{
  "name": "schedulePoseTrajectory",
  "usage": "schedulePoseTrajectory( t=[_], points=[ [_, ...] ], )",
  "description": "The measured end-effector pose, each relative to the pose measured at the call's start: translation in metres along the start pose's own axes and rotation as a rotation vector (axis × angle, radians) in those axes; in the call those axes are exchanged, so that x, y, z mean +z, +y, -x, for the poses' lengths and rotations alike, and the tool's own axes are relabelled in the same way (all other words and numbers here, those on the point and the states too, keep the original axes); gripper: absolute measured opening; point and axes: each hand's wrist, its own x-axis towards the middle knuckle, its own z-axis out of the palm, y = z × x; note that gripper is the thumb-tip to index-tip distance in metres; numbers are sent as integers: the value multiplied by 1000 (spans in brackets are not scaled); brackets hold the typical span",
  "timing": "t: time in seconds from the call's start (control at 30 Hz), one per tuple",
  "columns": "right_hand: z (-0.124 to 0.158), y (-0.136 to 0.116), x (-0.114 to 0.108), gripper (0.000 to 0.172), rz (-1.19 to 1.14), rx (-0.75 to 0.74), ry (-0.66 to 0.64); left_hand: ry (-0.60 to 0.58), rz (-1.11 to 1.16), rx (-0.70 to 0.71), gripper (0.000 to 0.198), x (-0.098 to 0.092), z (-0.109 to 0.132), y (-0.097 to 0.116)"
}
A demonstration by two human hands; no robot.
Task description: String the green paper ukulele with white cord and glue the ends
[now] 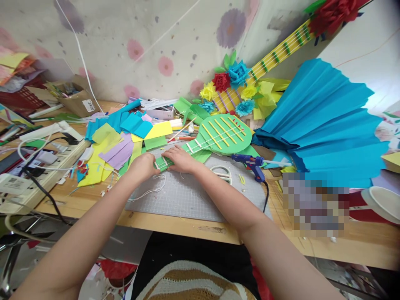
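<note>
A green paper lute (204, 130) lies slantwise over the grey cutting mat (187, 204). Its rounded body carries yellow strips and small red pieces, and white strings run along the neck with its white crossbars. My left hand (143, 168) is closed around the lower end of the neck. Just right of it, my right hand (180, 159) bends its fingers over the neck and grips it. Loose white string (156, 187) trails on the mat below my left hand. Scissors (222, 171) lie partly behind my right forearm, near a blue glue gun (251, 162).
Blue, yellow and purple crepe paper (117, 150) is heaped at left, beside a power strip (46, 175) with tangled cables. A yellow paper instrument (265, 62) with flowers leans at the back. Pleated blue paper (325, 121) and a red cup (359, 204) stand right.
</note>
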Motion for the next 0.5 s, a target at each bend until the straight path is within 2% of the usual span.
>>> schedulePoseTrajectory(
  t=[0.2,0.37,0.5],
  points=[
    [7,-1,-4,70,-15,-3,60,21,23,2,32,2,3,-1],
    [33,8,-14,57,-29,-17,194,54,100,-16,31,5,6,-5],
    [56,21,-20,44,-10,66,264,33,133,-16,32,5,5,-8]
  ],
)
